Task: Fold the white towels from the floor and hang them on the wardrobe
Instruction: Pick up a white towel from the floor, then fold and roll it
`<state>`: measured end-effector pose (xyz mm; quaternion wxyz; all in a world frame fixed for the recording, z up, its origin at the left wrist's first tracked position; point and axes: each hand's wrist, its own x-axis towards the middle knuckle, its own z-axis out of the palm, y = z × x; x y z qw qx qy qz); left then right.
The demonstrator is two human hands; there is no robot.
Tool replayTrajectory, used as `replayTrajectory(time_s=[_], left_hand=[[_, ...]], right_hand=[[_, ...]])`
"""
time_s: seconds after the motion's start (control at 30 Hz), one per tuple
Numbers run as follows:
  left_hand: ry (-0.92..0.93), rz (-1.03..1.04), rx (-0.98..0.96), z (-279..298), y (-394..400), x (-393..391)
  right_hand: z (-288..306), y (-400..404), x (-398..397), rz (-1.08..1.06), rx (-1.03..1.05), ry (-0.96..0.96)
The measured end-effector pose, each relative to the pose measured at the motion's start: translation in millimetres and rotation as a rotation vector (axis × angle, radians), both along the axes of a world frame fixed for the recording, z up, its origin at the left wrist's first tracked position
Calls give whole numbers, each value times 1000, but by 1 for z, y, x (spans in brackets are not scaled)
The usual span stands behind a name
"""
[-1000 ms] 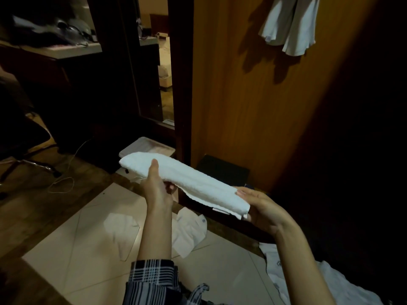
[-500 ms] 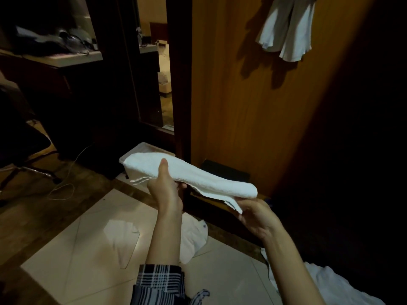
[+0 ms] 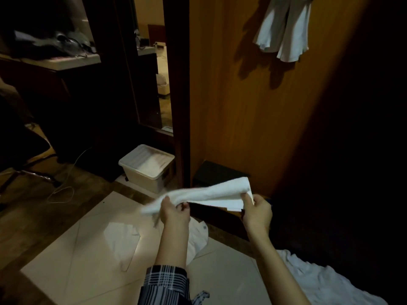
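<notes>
A folded white towel [image 3: 211,192] stretches between my two hands at chest height in front of the wooden wardrobe [image 3: 253,95]. My left hand [image 3: 175,213] grips its left part, with the blurred end hanging past the fingers. Its right end is pinched by my right hand [image 3: 256,212], thumb on top. Two white cloths [image 3: 284,34] hang high on the wardrobe side. More white towels lie on the tiled floor: one flat [image 3: 121,241], one under my left forearm [image 3: 197,236], one at the lower right [image 3: 326,282].
A white lidded plastic bin [image 3: 146,167] stands by the dark door frame. A dark box [image 3: 217,171] sits at the wardrobe's foot. A desk [image 3: 66,60] with dark items, an office chair base [image 3: 28,172] and a loose white cable [image 3: 63,192] are at the left.
My hands have dropped lower and drawn closer together. The towel's left end swings down and blurs, and my right hand now pinches the right end from the side instead of from below.
</notes>
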<state>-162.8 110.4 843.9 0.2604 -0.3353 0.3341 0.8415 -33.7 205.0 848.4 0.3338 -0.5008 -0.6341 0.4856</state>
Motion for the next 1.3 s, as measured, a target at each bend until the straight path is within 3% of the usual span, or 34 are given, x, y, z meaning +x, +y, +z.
replayTrajectory(time_s=[0.13,0.23,0.4,0.53,0.63,0.83,1.07,1.23,1.3], left_hand=[[-279,52,62,-33,4,9],[-338,74,87,-22,8,8],[-272,34,219,-16,5,2],[-59,-33,138,-2,2,5],[69,-80,85,7,0,1],[122,-105,94,22,0,-1],[169,-91,146,52,-2,13],[182,-121,162,70,-5,16],[182,-129,158,74,-6,17]], right_hand=[[-1,1,5,8,145,-62],[-1,5,8,5,203,-73],[6,26,24,196,50,-177],[25,32,40,389,-234,-74],[32,32,45,418,-327,-15],[41,35,54,490,-492,281],[54,27,62,682,-363,403],[62,19,61,571,77,255],[65,19,62,544,142,245]])
